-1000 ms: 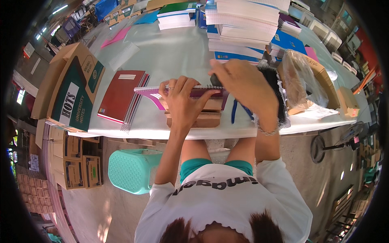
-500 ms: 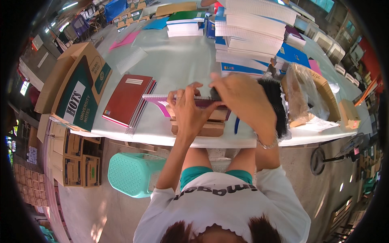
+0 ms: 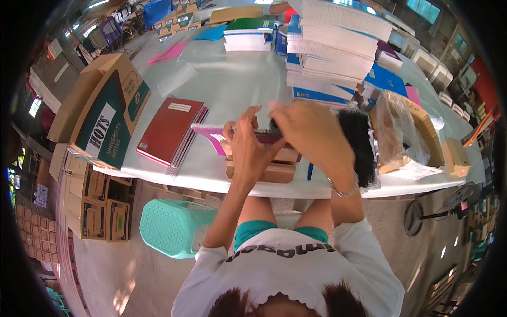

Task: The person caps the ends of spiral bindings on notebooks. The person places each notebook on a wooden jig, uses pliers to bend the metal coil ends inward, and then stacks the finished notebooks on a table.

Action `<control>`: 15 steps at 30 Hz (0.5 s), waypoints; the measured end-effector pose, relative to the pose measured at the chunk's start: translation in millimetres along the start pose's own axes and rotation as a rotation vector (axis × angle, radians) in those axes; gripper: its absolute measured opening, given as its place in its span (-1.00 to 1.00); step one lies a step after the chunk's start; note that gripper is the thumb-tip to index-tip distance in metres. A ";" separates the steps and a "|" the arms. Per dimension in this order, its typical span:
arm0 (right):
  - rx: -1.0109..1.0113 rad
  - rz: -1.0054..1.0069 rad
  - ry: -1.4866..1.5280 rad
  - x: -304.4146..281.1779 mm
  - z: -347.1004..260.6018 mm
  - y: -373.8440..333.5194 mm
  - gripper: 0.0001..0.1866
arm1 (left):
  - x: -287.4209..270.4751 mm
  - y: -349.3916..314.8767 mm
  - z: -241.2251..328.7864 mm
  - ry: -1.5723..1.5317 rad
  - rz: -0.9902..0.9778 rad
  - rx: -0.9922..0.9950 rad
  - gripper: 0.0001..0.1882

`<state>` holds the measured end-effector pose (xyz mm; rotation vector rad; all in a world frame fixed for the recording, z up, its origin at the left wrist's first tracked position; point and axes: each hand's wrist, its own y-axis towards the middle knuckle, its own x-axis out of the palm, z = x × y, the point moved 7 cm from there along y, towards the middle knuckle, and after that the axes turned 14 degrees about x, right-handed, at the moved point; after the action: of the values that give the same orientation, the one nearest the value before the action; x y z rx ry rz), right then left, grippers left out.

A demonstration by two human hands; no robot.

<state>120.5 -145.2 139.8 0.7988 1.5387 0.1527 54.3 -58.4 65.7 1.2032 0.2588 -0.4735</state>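
A purple notebook (image 3: 210,136) stands with its white page edge up in a wooden block stand (image 3: 263,173) at the front of the table. My left hand (image 3: 247,141) grips the notebook, thumb stretched to the right along its upper edge. At that edge, my right hand (image 3: 311,131) is bent with its fingers drawn together beside a small dark thing (image 3: 273,127). Motion blur and the hand itself hide what the fingers hold. To the left lie red spiral notebooks (image 3: 170,127) in a short stack. A slim blue tool (image 3: 310,171) rests right of the stand.
Black wire-like strands (image 3: 356,138) lie in a heap right of my right hand, beside an opened carton (image 3: 420,119) with clear plastic. Tall notebook stacks (image 3: 338,47) rise behind. A green-brown carton (image 3: 105,124) stands left. Below are a mint stool (image 3: 168,227) and a fan (image 3: 414,216).
My right hand has shifted slightly left along the notebook's upper edge. My left hand keeps its grip on the notebook. The whole view has moved a little.
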 end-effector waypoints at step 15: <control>-0.018 0.074 0.018 30.1 -11.0 21.1 -0.49 | 3.0 6.3 -6.0 0.021 0.108 0.044 -0.07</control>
<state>120.9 -108.6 128.2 0.8431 1.5231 0.2286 60.3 -51.6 67.5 1.2586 0.2007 -0.3744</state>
